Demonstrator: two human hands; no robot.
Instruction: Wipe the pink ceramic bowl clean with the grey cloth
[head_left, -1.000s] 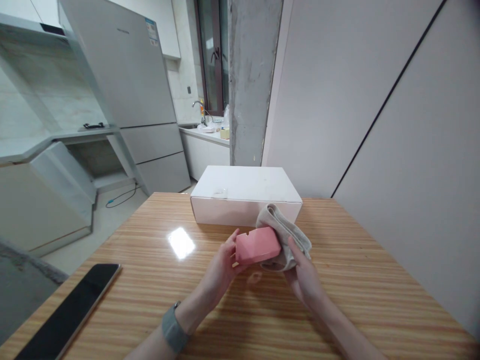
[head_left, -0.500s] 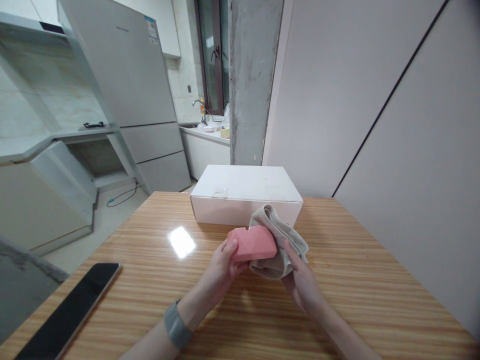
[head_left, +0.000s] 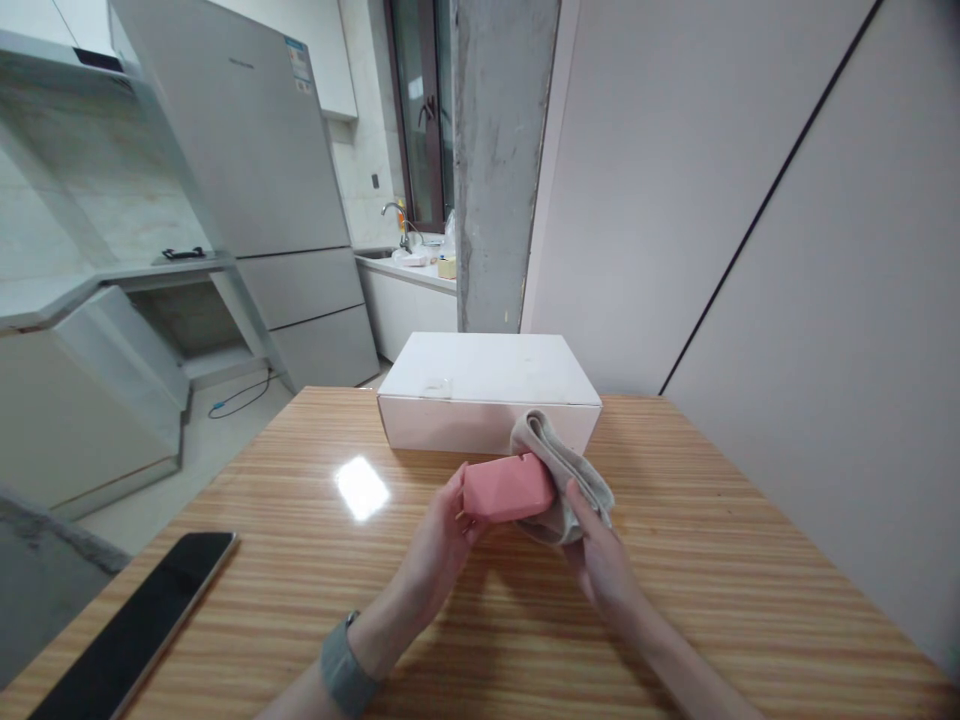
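The left hand (head_left: pixel 441 530) is holding a pink box (head_left: pixel 504 489) by one end. The right hand (head_left: pixel 606 568) is holding a folded gray cloth (head_left: pixel 576 486) — the cloth is touching the other end of the pink box. The pink box is hanging above the wooden table (head_left: pixel 750 570). A big white box (head_left: pixel 489 370) is sitting behind it — and a black phone (head_left: pixel 139 625) is lying off to the left

White box (head_left: pixel 487 385) blocks way beyond cloth (head_left: pixel 561 462); phone (head_left: pixel 135 635) bars near left; passing room over tabletop (head_left: pixel 750 550) at right.
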